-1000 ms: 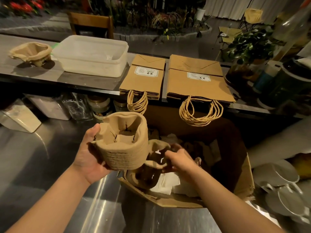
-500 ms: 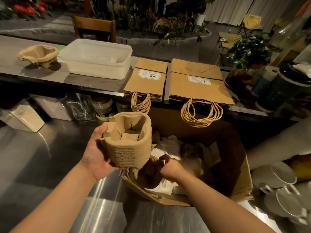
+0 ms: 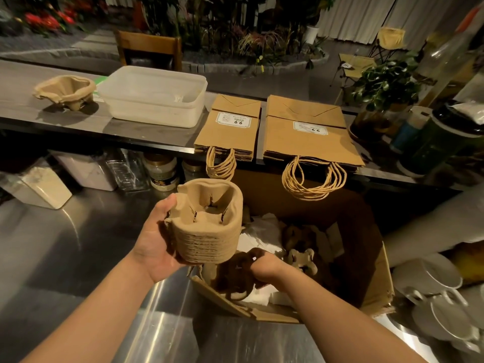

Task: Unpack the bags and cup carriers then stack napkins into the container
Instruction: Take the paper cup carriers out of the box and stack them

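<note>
A nested stack of cup carriers (image 3: 209, 226) is gripped by the left hand (image 3: 157, 247), thumb on its near-left edge and fingers curled beneath. At about four o'clock from it, a single dark cup carrier (image 3: 233, 276) is clutched by the right hand (image 3: 264, 265), fingers curled round its edge, just inside the near rim of the cardboard box (image 3: 366, 258). White napkins (image 3: 259, 231) and another carrier (image 3: 301, 260) are seen lying in the box. At twelve o'clock, on the raised counter (image 3: 65, 119), two piles of flat paper bags (image 3: 309, 137) are laid side by side. At eleven o'clock stands the translucent container (image 3: 154, 95), and a lone carrier (image 3: 65, 91) is set at its nine o'clock.
</note>
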Demonstrator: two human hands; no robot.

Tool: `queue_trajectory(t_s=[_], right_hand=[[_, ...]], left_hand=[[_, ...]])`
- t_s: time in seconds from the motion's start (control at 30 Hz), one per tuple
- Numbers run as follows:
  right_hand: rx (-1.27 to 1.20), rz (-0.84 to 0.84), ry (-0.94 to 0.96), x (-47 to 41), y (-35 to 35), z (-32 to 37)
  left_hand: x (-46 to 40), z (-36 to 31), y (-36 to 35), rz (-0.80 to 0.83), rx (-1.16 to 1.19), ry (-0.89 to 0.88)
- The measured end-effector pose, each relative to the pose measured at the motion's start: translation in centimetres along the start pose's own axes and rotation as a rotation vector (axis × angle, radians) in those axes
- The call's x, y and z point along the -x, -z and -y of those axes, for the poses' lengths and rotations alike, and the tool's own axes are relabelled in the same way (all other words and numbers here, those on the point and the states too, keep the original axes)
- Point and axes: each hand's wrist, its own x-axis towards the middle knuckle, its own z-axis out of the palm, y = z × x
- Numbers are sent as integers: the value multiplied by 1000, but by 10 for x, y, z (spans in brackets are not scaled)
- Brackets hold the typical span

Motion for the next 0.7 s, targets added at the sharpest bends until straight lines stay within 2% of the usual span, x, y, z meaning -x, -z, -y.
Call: queue_trajectory(t_s=[0.13, 0.2, 0.4, 0.53, 0.7], right_hand=[[-136, -113, 19, 14, 14, 2], [-301, -139, 28, 24, 23, 2], [-906, -108, 75, 60, 39, -2], [-1078, -78, 187, 90, 35, -4], [-1285, -61, 324, 119, 28, 7]], left_hand=[[1, 0, -2, 21, -21, 1], [1, 1, -4, 26, -23, 5], [1, 3, -1, 67, -78, -12], [1, 4, -6, 106, -111, -5], [-2, 7, -9, 65, -248, -17]])
